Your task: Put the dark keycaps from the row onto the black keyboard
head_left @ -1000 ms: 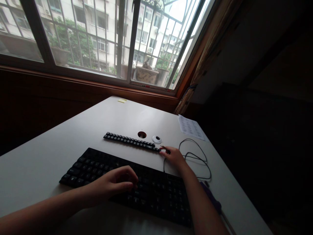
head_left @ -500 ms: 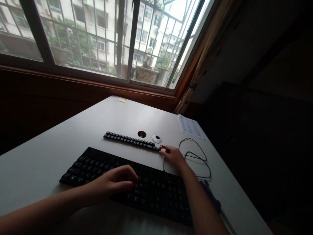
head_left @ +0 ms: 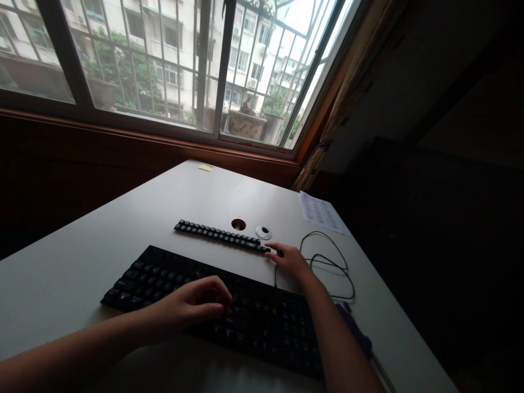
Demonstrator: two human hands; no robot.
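Observation:
A black keyboard [head_left: 143, 275] lies at the near side of the white desk. My left hand [head_left: 202, 300] rests over its middle, fingers curled toward the thumb; anything between the fingertips is hidden. Beyond the keyboard, black keycaps [head_left: 216, 233] stand lined up in two close rows. My right hand [head_left: 290, 262] is at the right end of these rows, thumb and forefinger on either side of the end keycap [head_left: 267, 250].
A round cable hole [head_left: 238, 224] and its white cover [head_left: 263, 232] are behind the keycaps. On the right are a looped black cable [head_left: 327, 262], a printed sheet [head_left: 321, 212] and a purple-handled tool [head_left: 355, 330]. A yellow note [head_left: 205, 167] lies near the far edge.
The right fingers have shifted slightly at the end of the keycap rows, and the dark shape seen between them no longer shows clearly. My left hand holds its place.

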